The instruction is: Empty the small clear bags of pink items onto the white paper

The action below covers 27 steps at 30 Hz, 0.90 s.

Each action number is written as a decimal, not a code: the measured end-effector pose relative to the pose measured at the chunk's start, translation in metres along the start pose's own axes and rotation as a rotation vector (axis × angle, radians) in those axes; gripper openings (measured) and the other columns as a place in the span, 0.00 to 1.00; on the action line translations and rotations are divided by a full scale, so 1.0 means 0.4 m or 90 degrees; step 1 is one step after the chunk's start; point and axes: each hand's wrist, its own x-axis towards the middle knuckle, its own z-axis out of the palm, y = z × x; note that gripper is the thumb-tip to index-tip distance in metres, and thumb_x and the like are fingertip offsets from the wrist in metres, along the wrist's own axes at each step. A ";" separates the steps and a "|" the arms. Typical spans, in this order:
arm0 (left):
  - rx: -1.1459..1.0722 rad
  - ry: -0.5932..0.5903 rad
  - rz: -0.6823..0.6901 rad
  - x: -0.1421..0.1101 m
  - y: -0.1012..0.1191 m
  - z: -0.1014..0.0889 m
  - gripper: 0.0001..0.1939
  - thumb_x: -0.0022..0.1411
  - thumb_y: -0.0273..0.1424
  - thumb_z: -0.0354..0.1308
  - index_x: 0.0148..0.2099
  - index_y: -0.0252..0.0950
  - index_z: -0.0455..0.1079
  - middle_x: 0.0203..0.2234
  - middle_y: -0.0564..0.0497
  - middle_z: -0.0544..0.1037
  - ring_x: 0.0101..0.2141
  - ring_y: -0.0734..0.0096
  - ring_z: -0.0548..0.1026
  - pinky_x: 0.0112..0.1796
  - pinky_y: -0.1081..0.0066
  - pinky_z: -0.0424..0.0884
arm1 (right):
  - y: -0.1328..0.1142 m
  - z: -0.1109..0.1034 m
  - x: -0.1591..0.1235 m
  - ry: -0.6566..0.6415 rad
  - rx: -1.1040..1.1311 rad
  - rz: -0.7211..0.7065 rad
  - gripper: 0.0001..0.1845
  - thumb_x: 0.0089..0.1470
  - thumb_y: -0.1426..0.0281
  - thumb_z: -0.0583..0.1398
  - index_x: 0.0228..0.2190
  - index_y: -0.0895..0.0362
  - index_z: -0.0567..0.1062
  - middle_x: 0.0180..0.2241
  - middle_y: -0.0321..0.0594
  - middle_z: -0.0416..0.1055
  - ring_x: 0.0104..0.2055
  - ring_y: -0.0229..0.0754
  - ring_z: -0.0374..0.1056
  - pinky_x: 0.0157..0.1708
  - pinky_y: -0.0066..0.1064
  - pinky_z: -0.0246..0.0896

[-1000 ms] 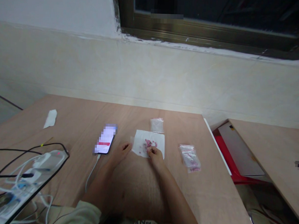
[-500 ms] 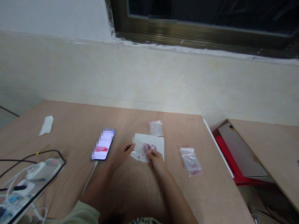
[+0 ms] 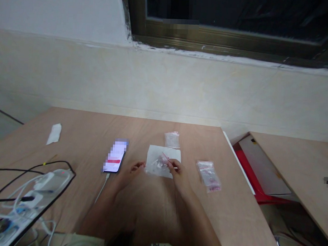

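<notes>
A small clear zip bag lies on a white paper sheet, and small pink beads show faintly through it. My right hand pinches the bag's thin red-lined edge near the sheet's right side. My left hand rests at the sheet's left edge, its fingertips on the bag's left corner. Beyond the sheet lies a clear plastic bag. To the right is a zip bag holding pink beads.
A smartphone with a blurred screen lies left of my hands, its white cable trailing toward me. At far left are a folded tissue and a tray of white chargers and black cables. The wooden table's right edge drops toward a red object.
My right hand has moved to the right across the sheet, drawing the bag's red-lined edge out. The pink beads, open to view earlier, now look covered by the clear plastic.
</notes>
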 end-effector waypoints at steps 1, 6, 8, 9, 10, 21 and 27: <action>-0.007 0.016 0.003 -0.004 0.009 0.002 0.17 0.51 0.41 0.53 0.39 0.36 0.70 0.32 0.48 0.76 0.33 0.66 0.72 0.32 0.70 0.67 | -0.014 -0.005 -0.006 -0.007 -0.042 -0.027 0.14 0.48 0.59 0.55 0.27 0.55 0.74 0.28 0.40 0.71 0.32 0.42 0.63 0.31 0.32 0.57; 0.034 -0.035 0.088 -0.008 0.062 0.033 0.12 0.52 0.38 0.53 0.33 0.36 0.71 0.29 0.51 0.76 0.32 0.68 0.72 0.34 0.72 0.66 | -0.052 -0.006 -0.031 -0.042 -0.103 -0.087 0.10 0.47 0.62 0.57 0.30 0.53 0.76 0.31 0.40 0.73 0.35 0.45 0.64 0.40 0.38 0.55; 0.030 -0.034 0.091 -0.008 0.069 0.043 0.11 0.53 0.37 0.52 0.31 0.36 0.71 0.27 0.52 0.75 0.31 0.69 0.72 0.32 0.72 0.66 | -0.047 -0.007 -0.033 -0.023 -0.062 -0.032 0.12 0.45 0.62 0.59 0.31 0.55 0.74 0.28 0.40 0.72 0.31 0.43 0.64 0.34 0.34 0.57; 0.026 -0.031 0.090 -0.008 0.068 0.045 0.11 0.53 0.37 0.52 0.32 0.36 0.71 0.26 0.52 0.76 0.30 0.69 0.72 0.31 0.73 0.66 | -0.042 -0.009 -0.032 -0.020 -0.040 -0.004 0.12 0.43 0.61 0.60 0.29 0.56 0.74 0.26 0.39 0.72 0.29 0.42 0.64 0.31 0.32 0.57; 0.024 -0.030 0.090 -0.009 0.065 0.045 0.11 0.53 0.37 0.53 0.32 0.36 0.72 0.26 0.52 0.76 0.30 0.68 0.72 0.31 0.73 0.66 | -0.035 -0.012 -0.031 -0.026 -0.020 0.019 0.12 0.42 0.61 0.60 0.27 0.56 0.73 0.24 0.38 0.71 0.28 0.41 0.64 0.30 0.31 0.56; 0.112 0.011 0.135 0.014 0.055 0.026 0.10 0.51 0.36 0.55 0.27 0.35 0.72 0.25 0.51 0.75 0.29 0.68 0.71 0.32 0.72 0.64 | -0.025 -0.001 -0.013 -0.048 0.012 -0.010 0.14 0.44 0.58 0.58 0.21 0.56 0.69 0.23 0.35 0.68 0.26 0.38 0.61 0.27 0.27 0.53; 0.110 -0.058 0.169 0.032 0.072 0.033 0.11 0.54 0.37 0.52 0.29 0.36 0.71 0.25 0.52 0.74 0.29 0.70 0.70 0.33 0.72 0.64 | -0.028 0.027 0.005 -0.058 0.063 0.002 0.12 0.43 0.61 0.59 0.21 0.57 0.70 0.23 0.37 0.68 0.26 0.38 0.61 0.29 0.29 0.55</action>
